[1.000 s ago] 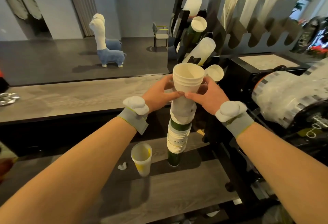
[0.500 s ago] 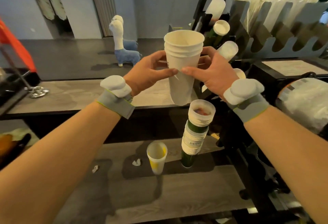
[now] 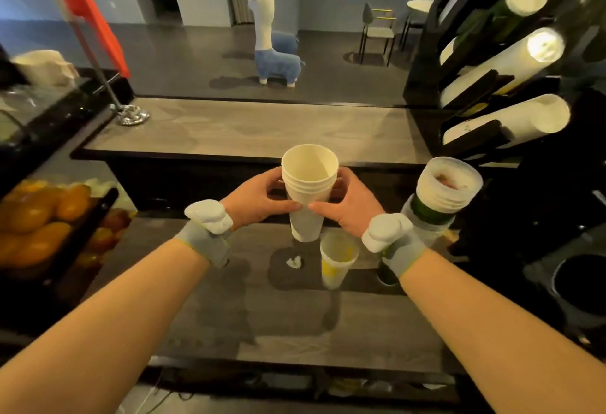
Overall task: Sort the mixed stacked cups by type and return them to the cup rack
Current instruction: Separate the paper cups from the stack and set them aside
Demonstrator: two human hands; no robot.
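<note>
Grips a nested stack of white cups (image 3: pixel 308 190) from both sides, left hand (image 3: pixel 262 203) and right hand (image 3: pixel 347 207) curled round it, upright and clear of the table (image 3: pixel 295 325). Just below the right hand, a lone yellow-marked cup (image 3: pixel 337 259); just right of it, the mixed stack (image 3: pixel 439 203). Reads as partly done: white cups separated but not racked, mixed stack left to split. Up and right of the hands, the cup rack (image 3: pixel 423 62), cut off by the frame. Mixed stack's base hidden behind the right wrist; cup count unclear.

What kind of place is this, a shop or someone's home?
Likely a café or drinks shop: a rack of paper cups, a serving counter, and a pile of oranges.
</note>
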